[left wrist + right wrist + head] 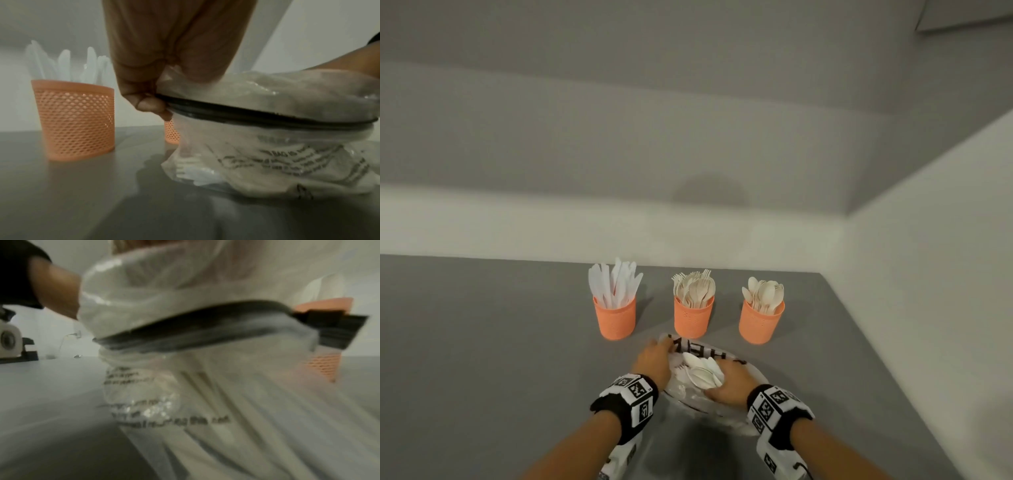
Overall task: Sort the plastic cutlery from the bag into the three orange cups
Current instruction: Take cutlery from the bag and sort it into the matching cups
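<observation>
Three orange mesh cups stand in a row: the left cup (615,317) holds white knives, the middle cup (693,317) forks, the right cup (761,320) spoons. In front of them lies a clear plastic bag (726,354) with black lettering. My left hand (659,346) pinches the bag's black zip rim (226,113) at its left end. My right hand (722,380) reaches into the bag mouth and grips a bundle of cream spoons (703,371). More cutlery (191,168) shows through the bag (277,154). The right wrist view is blurred and shows only the bag (205,386).
The grey table (500,342) runs to a white wall behind and to the right of the cups. The knife cup (76,120) stands just left of my left hand. The table's right edge (887,359) passes near the spoon cup.
</observation>
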The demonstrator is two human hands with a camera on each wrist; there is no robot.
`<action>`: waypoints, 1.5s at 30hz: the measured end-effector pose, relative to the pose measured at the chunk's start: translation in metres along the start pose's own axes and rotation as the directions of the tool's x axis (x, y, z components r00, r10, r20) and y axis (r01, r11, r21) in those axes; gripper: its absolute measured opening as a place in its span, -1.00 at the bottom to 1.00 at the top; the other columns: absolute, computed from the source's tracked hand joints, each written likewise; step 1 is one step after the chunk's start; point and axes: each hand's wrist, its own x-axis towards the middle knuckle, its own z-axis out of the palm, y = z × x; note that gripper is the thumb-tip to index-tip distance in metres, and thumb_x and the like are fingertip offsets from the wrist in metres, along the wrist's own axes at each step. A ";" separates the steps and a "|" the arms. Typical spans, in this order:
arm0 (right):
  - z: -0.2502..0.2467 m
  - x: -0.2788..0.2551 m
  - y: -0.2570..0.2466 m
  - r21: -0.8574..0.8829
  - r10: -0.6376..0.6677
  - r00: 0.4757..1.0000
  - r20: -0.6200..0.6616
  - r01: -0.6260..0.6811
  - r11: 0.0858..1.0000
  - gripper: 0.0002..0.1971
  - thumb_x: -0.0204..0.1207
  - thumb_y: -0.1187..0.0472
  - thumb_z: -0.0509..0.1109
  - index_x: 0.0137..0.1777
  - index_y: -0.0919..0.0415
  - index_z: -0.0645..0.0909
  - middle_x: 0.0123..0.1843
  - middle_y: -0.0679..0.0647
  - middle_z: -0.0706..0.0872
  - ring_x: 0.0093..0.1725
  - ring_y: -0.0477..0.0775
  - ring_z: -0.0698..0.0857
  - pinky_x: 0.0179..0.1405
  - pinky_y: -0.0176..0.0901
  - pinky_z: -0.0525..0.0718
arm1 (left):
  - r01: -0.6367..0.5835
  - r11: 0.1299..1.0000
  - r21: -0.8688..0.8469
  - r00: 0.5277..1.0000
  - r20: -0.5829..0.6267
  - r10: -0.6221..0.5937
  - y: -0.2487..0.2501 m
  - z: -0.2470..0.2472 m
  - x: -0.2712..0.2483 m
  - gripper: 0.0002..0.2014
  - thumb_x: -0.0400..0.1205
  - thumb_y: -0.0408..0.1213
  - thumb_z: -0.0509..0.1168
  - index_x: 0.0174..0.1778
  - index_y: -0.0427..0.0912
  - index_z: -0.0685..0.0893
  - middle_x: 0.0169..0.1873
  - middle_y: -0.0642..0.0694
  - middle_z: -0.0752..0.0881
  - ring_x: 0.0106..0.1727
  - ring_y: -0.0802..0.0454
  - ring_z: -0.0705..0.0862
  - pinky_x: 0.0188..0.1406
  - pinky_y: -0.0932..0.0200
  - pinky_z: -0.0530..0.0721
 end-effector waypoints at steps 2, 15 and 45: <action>-0.003 0.001 0.005 0.055 0.023 0.999 -0.028 -0.022 0.998 -0.33 0.13 -0.25 0.41 0.30 -0.11 0.51 0.24 -0.11 0.67 0.23 -0.01 0.63 0.27 -0.08 0.56 | 0.001 0.999 -0.052 0.997 0.083 0.003 0.001 0.002 0.003 -0.53 0.56 -0.51 0.10 0.42 -0.17 0.41 0.30 -0.26 0.53 0.33 -0.18 0.55 0.35 0.11 0.46; -0.024 -0.002 -0.006 0.468 -0.009 0.981 -0.195 0.101 0.878 -0.61 0.33 0.29 0.56 0.12 0.09 0.53 -0.03 0.01 0.68 0.00 0.01 0.66 -0.04 -0.27 0.59 | -0.008 0.977 -0.211 0.976 0.212 0.054 0.021 -0.014 0.013 -0.65 0.57 -0.39 0.19 0.30 -0.22 0.53 0.27 -0.17 0.62 0.27 -0.11 0.59 0.25 0.12 0.52; -0.077 0.022 -0.083 0.886 0.362 0.809 -0.464 0.409 0.221 -0.82 0.43 0.46 0.39 -0.32 0.21 0.56 -0.56 -0.02 0.58 -0.48 -0.03 0.59 -0.40 -0.17 0.61 | 0.434 0.147 -0.889 0.868 0.456 0.197 0.070 -0.058 -0.009 -0.75 0.64 -0.24 0.06 -0.05 -0.20 0.65 -0.25 -0.17 0.69 -0.21 -0.05 0.67 -0.13 0.08 0.66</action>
